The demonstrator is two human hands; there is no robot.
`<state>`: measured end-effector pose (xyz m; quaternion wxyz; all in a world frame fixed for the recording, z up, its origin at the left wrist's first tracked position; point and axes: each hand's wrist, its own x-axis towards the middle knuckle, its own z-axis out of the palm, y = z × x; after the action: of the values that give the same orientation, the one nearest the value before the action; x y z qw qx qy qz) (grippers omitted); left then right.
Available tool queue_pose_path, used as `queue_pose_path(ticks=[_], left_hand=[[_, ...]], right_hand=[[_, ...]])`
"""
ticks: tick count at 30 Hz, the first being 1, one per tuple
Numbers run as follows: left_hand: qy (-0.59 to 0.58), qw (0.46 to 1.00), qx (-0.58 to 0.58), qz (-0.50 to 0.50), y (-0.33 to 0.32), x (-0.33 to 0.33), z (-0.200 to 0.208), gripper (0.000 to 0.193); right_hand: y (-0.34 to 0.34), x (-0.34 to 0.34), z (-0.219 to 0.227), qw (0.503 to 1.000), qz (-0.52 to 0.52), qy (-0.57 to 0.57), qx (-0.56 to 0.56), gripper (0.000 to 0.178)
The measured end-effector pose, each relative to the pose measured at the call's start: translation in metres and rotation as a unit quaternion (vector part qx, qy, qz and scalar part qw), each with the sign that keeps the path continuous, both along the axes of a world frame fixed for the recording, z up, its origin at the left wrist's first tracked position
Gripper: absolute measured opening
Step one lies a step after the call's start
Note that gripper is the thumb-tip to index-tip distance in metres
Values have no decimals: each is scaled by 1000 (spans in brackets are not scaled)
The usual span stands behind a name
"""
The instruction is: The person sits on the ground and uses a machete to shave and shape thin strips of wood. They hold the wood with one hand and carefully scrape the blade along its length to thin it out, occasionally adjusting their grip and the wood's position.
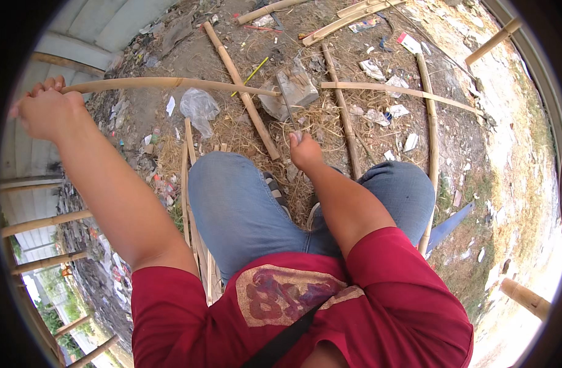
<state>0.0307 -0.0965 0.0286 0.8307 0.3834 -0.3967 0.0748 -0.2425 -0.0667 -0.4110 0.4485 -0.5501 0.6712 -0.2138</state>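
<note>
My left hand, out at the far left, is closed around one end of a long bamboo strip. The strip runs rightward across the ground, over a bamboo pole. Its other end lies by a pale block. In front of my knees, my right hand grips the handle of a knife. The thin blade points away from me and crosses the strip's far end at the block; whether it cuts into the strip cannot be made out.
Another bamboo strip rests across two poles on the right. A blue saw blade lies beside my right knee. Upright split strips stand by my left knee. A clear plastic bag, straw and scraps litter the dirt. A pale wall borders the left.
</note>
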Motion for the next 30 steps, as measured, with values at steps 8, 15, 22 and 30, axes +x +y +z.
queue_pose_path(ticks=[8,15,22,30], left_hand=[[43,994,3,97,0,34,-7,31],[105,986,-6,130,-8,58,-9,37],[191,961,29,197,-2,63,-14,36],[196,946,-1,257,-4,93,-29,38]], right_hand=[[8,30,85,984,102,-117,-88,51],[4,14,14,999,-5,-42,-32,52],[13,19,61,989,115,-46,-87,50],[14,20,27,999,21,-21,-31,52]])
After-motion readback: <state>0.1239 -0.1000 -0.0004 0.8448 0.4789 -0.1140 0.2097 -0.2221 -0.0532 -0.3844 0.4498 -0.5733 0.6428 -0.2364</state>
